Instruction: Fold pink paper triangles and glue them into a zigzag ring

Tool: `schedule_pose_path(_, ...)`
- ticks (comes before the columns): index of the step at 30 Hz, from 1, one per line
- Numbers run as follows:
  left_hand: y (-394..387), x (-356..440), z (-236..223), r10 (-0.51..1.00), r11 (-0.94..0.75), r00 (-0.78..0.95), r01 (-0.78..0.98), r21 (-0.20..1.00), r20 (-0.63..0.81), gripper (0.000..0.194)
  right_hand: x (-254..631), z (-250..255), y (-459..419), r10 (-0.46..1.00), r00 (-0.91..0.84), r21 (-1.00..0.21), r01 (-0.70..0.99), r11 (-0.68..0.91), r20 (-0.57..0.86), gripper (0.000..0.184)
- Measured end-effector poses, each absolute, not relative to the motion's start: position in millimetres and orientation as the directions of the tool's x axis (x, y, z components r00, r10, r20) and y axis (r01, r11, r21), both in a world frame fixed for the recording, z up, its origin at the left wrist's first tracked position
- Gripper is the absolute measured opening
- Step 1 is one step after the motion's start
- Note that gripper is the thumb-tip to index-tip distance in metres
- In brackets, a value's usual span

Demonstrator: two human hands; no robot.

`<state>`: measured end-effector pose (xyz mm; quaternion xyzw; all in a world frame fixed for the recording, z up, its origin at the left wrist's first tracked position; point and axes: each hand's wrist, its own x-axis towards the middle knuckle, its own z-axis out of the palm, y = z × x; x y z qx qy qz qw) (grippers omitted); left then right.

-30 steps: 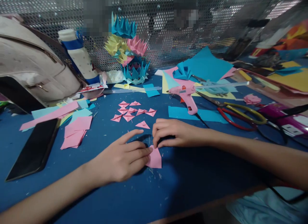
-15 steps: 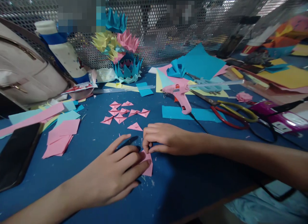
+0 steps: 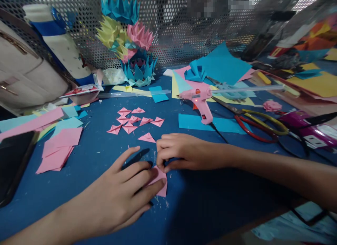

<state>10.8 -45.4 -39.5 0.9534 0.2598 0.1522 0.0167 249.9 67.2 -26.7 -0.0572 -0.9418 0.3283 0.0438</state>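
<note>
A small pink paper piece (image 3: 162, 192) lies on the blue tabletop, partly hidden under both hands. My left hand (image 3: 131, 192) rests across it with fingers apart, two fingertips pressing on the paper and the index finger raised. At the paper's upper corner, my right hand (image 3: 181, 152) has its fingertips pinched together on it. Just beyond my hands lies a folded pink triangle (image 3: 147, 137), and several more folded pink triangles (image 3: 129, 127) are grouped farther back. A stack of pink paper pieces (image 3: 56, 152) sits to the left.
Behind my right hand are a pink glue gun (image 3: 201, 104), a blue paper strip (image 3: 192, 121) and red-and-yellow-handled scissors (image 3: 252, 122). Folded paper flowers (image 3: 139, 36) stand by the perforated metal screen. A phone (image 3: 15, 164), bottle (image 3: 63, 48) and pale bag (image 3: 23, 69) are left.
The camera view has shifted a little. Both hands stay on the pink paper in nearly the same pose, and slightly more of the paper shows between the left fingers.
</note>
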Motion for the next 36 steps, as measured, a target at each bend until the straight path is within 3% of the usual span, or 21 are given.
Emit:
schedule_pose_path(8,-48.0,14.7,-38.6,0.523,-0.848,0.801,0.523,0.085,0.292,0.043,249.8,-26.8,60.8,0.151,-0.988,-0.487,0.12,0.865,0.025,0.028)
schedule_pose_path(13,-48.8,15.7,-38.9,0.531,-0.843,0.804,0.532,0.075,0.266,0.044,248.9,-29.7,66.3,0.072,-0.996,-0.423,0.043,0.905,0.053,0.028)
schedule_pose_path(17,-49.1,15.4,-39.3,0.526,-0.846,0.804,0.529,0.07,0.278,0.042,248.1,-31.1,72.0,0.033,-0.997,-0.462,-0.004,0.887,0.071,0.028)
schedule_pose_path(23,-48.8,17.6,-37.4,0.496,-0.856,0.818,0.517,0.004,0.293,0.04,246.8,-33.1,68.1,0.137,-0.988,-0.605,0.063,0.794,0.077,0.035)
schedule_pose_path(36,-50.2,18.1,-39.1,0.533,-0.839,0.8,0.542,0.048,0.276,0.04,245.5,-37.5,59.3,0.21,-0.97,-0.546,0.112,0.83,0.122,0.047)
